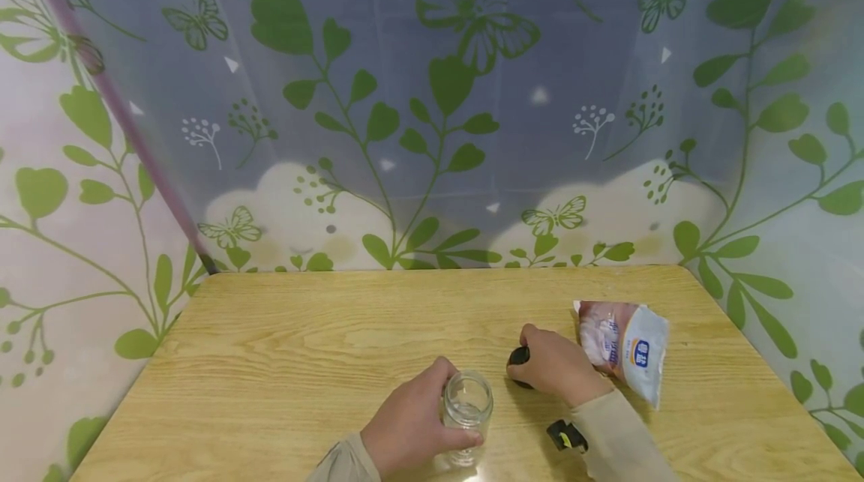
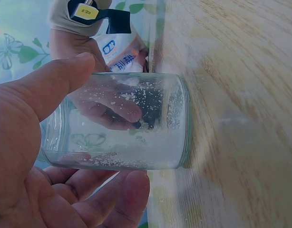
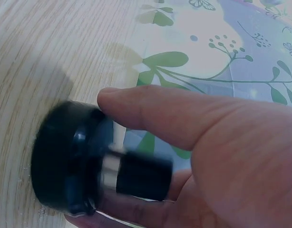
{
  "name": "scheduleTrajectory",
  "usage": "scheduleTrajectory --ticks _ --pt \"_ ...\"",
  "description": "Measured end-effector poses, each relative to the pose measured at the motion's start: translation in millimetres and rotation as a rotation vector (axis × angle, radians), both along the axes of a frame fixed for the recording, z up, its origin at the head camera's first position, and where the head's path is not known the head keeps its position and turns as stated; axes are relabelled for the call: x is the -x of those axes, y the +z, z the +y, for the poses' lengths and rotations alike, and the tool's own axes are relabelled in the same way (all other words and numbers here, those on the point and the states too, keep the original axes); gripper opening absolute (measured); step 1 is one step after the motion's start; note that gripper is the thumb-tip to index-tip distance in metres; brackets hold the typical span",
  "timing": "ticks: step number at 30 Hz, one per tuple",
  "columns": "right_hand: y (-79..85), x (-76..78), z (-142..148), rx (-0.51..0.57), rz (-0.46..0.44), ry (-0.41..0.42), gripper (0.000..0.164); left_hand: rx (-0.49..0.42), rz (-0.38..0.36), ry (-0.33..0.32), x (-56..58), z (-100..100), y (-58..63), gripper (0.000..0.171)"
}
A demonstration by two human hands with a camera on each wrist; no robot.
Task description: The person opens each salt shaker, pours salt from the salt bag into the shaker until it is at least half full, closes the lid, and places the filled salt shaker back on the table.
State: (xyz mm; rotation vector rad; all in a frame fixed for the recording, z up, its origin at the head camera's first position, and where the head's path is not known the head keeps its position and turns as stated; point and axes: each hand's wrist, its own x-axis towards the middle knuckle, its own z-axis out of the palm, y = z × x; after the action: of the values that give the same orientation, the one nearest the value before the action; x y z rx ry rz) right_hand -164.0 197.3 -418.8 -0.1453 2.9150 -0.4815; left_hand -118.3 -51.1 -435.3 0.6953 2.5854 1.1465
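My left hand (image 1: 410, 422) holds a clear glass jar (image 1: 469, 408) upright near the table's front, thumb on one side and fingers on the other. In the left wrist view the jar (image 2: 165, 147) has its bottom at the table, and white grains cling to its inside. To the right of the jar, my right hand (image 1: 559, 368) grips a black round lid (image 1: 519, 357). The right wrist view shows this lid (image 3: 65, 156) with a smaller black knob (image 3: 145, 175) on top, its wide side at the tabletop and the thumb at its edge.
A plastic bag (image 1: 624, 351) with printed lettering lies just beyond the right forearm. A small black device (image 1: 567, 435) is worn at the right wrist. The wood-grain table (image 1: 304, 332) ends at a leaf-patterned curtain (image 1: 378, 130) at the back and sides.
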Motion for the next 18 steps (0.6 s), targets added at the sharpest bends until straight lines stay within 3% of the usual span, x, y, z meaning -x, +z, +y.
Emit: scheduleTrajectory --ticks 5,11,18 --pt "-0.3 -0.5 -0.5 0.006 -0.008 -0.010 0.046 0.003 -0.004 0.005 -0.5 0.3 0.6 0.063" --pt "4.1 -2.7 -2.3 -0.002 -0.022 -0.020 0.066 0.003 0.006 0.002 -0.7 0.1 0.3 0.063" --pt "18.0 -10.6 -7.1 0.016 0.031 -0.018 0.058 -0.002 0.007 -0.002 -0.5 -0.4 -0.3 0.061"
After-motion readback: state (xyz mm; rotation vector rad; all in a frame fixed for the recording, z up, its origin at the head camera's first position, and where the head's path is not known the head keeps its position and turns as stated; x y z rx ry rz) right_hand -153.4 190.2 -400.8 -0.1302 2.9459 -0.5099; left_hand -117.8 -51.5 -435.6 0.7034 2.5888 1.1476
